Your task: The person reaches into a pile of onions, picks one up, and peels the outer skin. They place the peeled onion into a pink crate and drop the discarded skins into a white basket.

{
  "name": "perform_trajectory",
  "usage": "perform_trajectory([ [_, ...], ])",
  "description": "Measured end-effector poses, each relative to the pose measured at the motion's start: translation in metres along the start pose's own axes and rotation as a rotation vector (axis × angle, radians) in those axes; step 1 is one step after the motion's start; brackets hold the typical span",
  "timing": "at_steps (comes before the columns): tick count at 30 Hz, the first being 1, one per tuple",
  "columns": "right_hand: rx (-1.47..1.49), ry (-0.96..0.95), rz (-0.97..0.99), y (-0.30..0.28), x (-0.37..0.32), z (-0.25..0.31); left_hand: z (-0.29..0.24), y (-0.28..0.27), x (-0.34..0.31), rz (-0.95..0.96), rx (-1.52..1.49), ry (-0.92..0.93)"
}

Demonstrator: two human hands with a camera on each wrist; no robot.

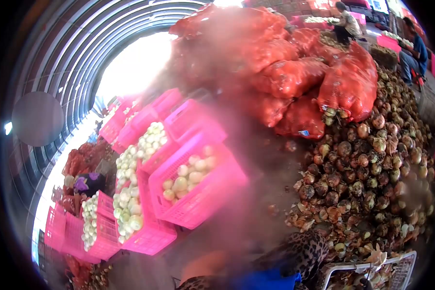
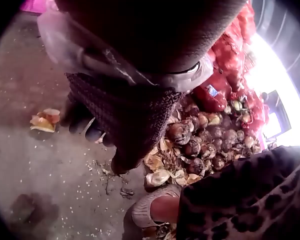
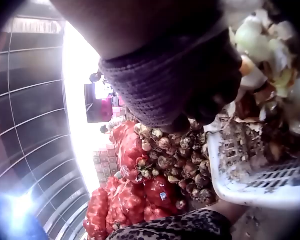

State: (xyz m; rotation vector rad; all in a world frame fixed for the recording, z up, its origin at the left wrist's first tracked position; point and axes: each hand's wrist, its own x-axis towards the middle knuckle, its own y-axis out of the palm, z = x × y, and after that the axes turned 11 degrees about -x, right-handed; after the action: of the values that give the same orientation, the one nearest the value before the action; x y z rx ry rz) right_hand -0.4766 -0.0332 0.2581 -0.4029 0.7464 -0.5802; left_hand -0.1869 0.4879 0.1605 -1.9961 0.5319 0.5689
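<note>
Onions (image 1: 344,148) — between white basket (image 3: 270,196) and red sacks (image 1: 350,87)

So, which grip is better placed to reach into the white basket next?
Probably the right grip: its view shows it close to the basket. The left grip appears over the floor, that basket out of its view.

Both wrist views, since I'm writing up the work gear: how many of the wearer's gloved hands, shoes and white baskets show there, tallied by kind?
Gloved hands: 2, the left hand and the right hand
Shoe: 1
White basket: 1, partly out of frame
Total: 4
</note>
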Motion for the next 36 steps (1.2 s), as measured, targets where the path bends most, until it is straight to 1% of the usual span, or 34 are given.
perform_trajectory([
  [2,-0.055,-0.064,-0.045,0.006,0.004,-0.022,0.030,-0.006,-0.023,-0.009,-0.035,-0.057],
  [3,-0.085,-0.090,-0.067,0.009,-0.001,-0.023,0.042,-0.007,-0.034,-0.008,-0.057,-0.078],
  [4,-0.037,-0.090,-0.094,0.010,-0.008,-0.019,0.053,-0.007,-0.042,-0.001,-0.073,-0.091],
  [5,-0.054,-0.089,-0.084,0.011,-0.011,-0.027,0.063,-0.008,-0.047,0.007,-0.086,-0.099],
  [8,-0.074,-0.094,-0.098,0.005,-0.003,-0.056,0.083,-0.008,-0.055,0.039,-0.109,-0.099],
  [10,-0.117,-0.154,-0.150,-0.001,-0.008,-0.065,0.093,-0.008,-0.058,0.065,-0.114,-0.095],
  [12,-0.213,-0.274,-0.223,-0.007,-0.016,-0.075,0.099,-0.008,-0.061,0.089,-0.108,-0.084],
  [14,-0.408,-0.555,-0.351,-0.012,-0.017,-0.093,0.100,-0.006,-0.060,0.118,-0.092,-0.067],
  [15,-0.460,-0.688,-0.427,-0.014,-0.017,-0.095,0.099,-0.005,-0.058,0.132,-0.082,-0.059],
  [16,-0.401,-0.381,-0.321,-0.017,-0.048,-0.056,0.098,-0.004,-0.056,0.148,-0.069,-0.050],
  [17,-0.185,-0.262,-0.302,-0.021,-0.049,-0.044,0.096,-0.004,-0.054,0.162,-0.062,-0.043],
  [19,0.258,0.007,-0.289,-0.019,-0.053,-0.045,0.089,0.000,-0.046,0.205,-0.023,-0.026],
  [21,0.310,-0.075,-0.322,-0.021,-0.043,-0.069,0.079,0.009,-0.027,0.264,0.027,-0.002],
  [22,0.298,-0.054,-0.328,-0.024,-0.058,-0.058,0.069,0.015,-0.011,0.305,0.064,0.013],
  [24,0.275,-0.012,-0.339,-0.032,-0.084,-0.036,0.039,0.031,0.024,0.387,0.152,0.030],
  [25,0.121,-0.058,-0.459,-0.031,-0.078,-0.049,0.018,0.037,0.046,0.418,0.205,0.045],
  [26,0.113,0.024,-0.515,-0.031,-0.086,-0.024,-0.005,0.042,0.067,0.448,0.257,0.067],
  [28,0.443,0.172,-0.421,-0.037,-0.089,-0.008,-0.063,0.050,0.106,0.510,0.375,0.147],
  [29,0.496,0.212,-0.427,-0.039,-0.085,-0.007,-0.094,0.058,0.122,0.530,0.428,0.207],
  [30,0.486,0.194,-0.457,-0.046,-0.090,-0.011,-0.123,0.068,0.134,0.550,0.479,0.264],
  [31,0.484,0.194,-0.468,-0.045,-0.086,-0.011,-0.159,0.075,0.147,0.566,0.540,0.341],
  [33,0.501,0.262,-0.430,-0.048,-0.081,-0.011,-0.245,0.094,0.165,0.588,0.655,0.527],
  [34,0.457,0.273,-0.415,-0.050,-0.080,-0.008,-0.287,0.105,0.171,0.596,0.699,0.607],
  [35,0.436,0.315,-0.406,-0.053,-0.078,-0.001,-0.343,0.110,0.151,0.512,0.745,0.752],
  [36,0.434,0.311,-0.408,-0.053,-0.078,-0.002,-0.383,0.127,0.160,0.536,0.792,0.751],
])
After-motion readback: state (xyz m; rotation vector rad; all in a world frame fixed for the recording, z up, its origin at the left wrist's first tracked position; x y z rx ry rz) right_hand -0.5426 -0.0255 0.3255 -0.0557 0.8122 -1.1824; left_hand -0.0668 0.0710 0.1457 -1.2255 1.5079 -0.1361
